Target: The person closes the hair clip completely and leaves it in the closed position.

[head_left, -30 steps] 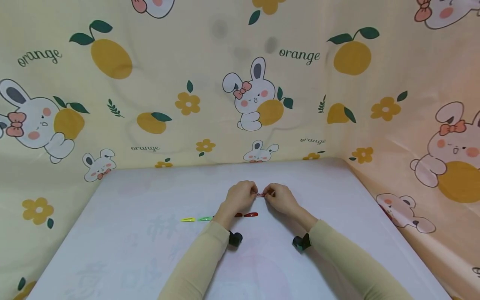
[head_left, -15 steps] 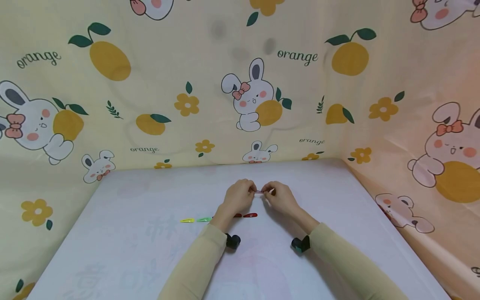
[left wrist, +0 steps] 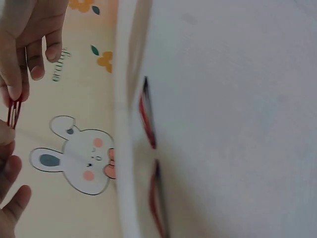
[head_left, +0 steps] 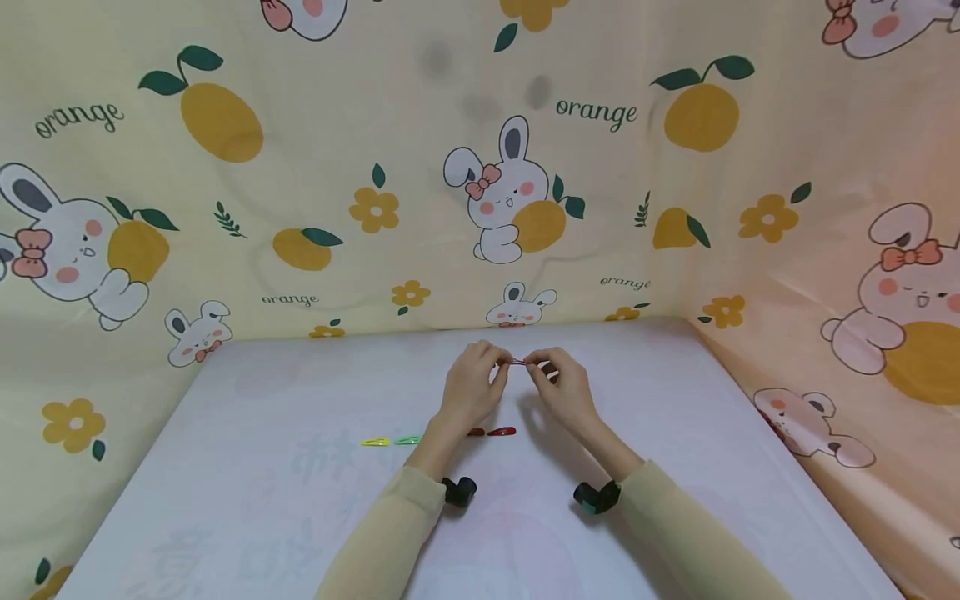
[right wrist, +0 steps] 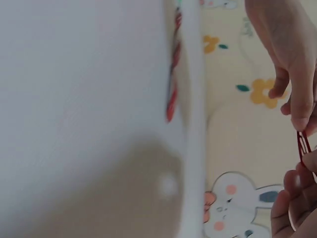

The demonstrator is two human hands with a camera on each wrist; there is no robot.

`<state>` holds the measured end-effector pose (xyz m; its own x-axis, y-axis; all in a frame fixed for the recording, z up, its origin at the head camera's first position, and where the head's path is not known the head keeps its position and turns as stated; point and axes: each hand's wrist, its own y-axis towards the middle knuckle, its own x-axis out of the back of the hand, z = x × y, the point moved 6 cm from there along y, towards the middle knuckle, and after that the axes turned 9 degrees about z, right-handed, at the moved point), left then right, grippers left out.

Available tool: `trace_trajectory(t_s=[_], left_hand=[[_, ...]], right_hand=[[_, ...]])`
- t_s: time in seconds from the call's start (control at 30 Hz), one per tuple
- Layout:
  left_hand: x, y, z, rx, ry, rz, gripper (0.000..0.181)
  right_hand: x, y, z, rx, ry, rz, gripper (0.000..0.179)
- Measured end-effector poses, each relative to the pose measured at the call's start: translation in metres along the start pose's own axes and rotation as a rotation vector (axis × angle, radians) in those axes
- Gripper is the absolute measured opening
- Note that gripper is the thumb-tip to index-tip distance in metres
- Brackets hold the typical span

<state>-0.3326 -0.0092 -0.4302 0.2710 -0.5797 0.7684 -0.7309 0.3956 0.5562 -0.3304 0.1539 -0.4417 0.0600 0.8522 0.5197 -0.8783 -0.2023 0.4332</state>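
Note:
A thin red snap hair clip [head_left: 517, 362] is stretched between my two hands, raised above the far part of the table. My left hand [head_left: 471, 387] pinches one end of it between thumb and fingertips. The other end is pinched by my right hand [head_left: 566, 387]. In the left wrist view the clip [left wrist: 10, 114] shows slender parallel bars. The right wrist view shows the same clip [right wrist: 299, 144] with a slit along its middle. On the table below, a red clip [head_left: 502, 431] ends a row, and my left forearm covers part of that row.
A yellow clip [head_left: 375, 442] and a green clip [head_left: 407, 440] lie at the row's left end. The white table [head_left: 285, 517] reaches back to a patterned cloth [head_left: 420, 167] printed with rabbits and oranges. More of this cloth hangs along the right side.
Both hands have risen and moved farther back together, carrying the red hair clip up from low over the table. The clips in the row have stayed in place.

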Motion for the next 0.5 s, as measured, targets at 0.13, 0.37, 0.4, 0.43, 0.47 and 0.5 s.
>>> trace_trajectory(t_s=[0.13,0.37,0.4,0.43,0.47,0.5], left_hand=[[0.015,-0.001,-0.009,-0.064,-0.032,-0.110,0.007],[0.037,-0.005,-0.021,-0.118,-0.058,-0.238,0.007],[0.039,-0.006,-0.022,-0.125,-0.055,-0.255,0.007],[0.041,-0.007,-0.023,-0.131,-0.052,-0.272,0.007],[0.043,-0.008,-0.024,-0.139,-0.047,-0.288,0.008],[0.045,-0.009,-0.025,-0.148,-0.042,-0.304,0.008]], right_hand=[[0.004,-0.001,0.015,0.050,0.031,-0.072,0.009],[0.008,-0.005,0.040,0.215,0.060,-0.195,0.011],[0.008,-0.005,0.043,0.246,0.066,-0.211,0.012],[0.008,-0.006,0.046,0.276,0.069,-0.226,0.012],[0.008,-0.007,0.048,0.302,0.071,-0.239,0.013],[0.007,-0.007,0.050,0.324,0.074,-0.252,0.014]])
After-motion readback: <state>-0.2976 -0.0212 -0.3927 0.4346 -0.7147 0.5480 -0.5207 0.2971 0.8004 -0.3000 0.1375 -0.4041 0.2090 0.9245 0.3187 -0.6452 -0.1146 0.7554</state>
